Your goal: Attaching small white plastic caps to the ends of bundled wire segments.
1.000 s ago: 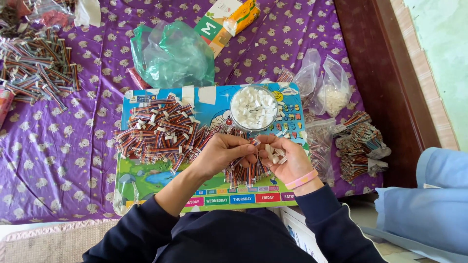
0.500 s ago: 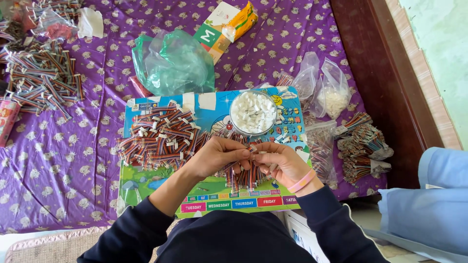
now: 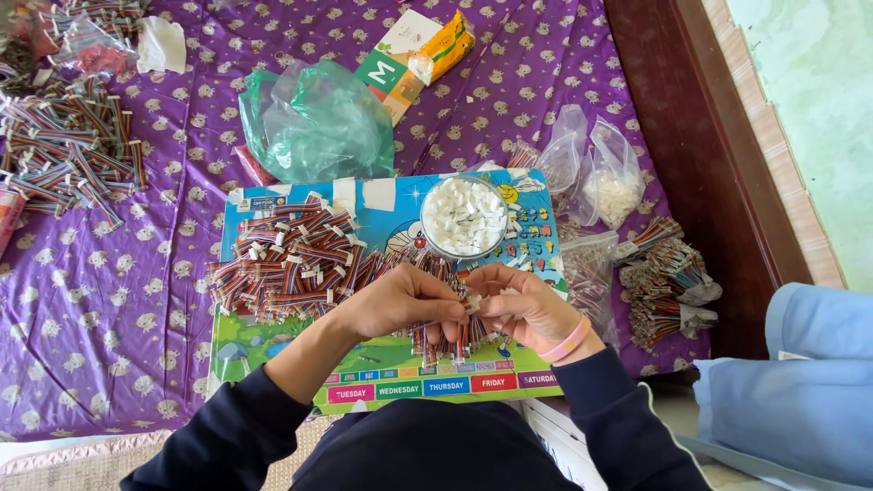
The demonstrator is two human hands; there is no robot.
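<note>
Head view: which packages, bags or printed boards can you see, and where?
Printed board: under the hands, blue-green cartoon rectangle.
Carton: top centre, flat, green and white.
Yellow wrapper: beside the carton, crumpled.
Green bag: above the board, translucent.
Clear bags: right of the board, small white pieces inside.

Both hands meet over a colourful illustrated board w/ weekday labels along its near edge. Left hand and right hand pinch a small white connector between fingertips, w/ a bunch of multicoloured wire leads hanging just below. Right wrist has a pink band. On the board: big heap of striped wire harnesses at left, round clear dish of white connectors just beyond the hands. Board lies on a purple patterned cloth. Green plastic bag behind the board, another harness pile far left, clear bags and more bundles at right.
</note>
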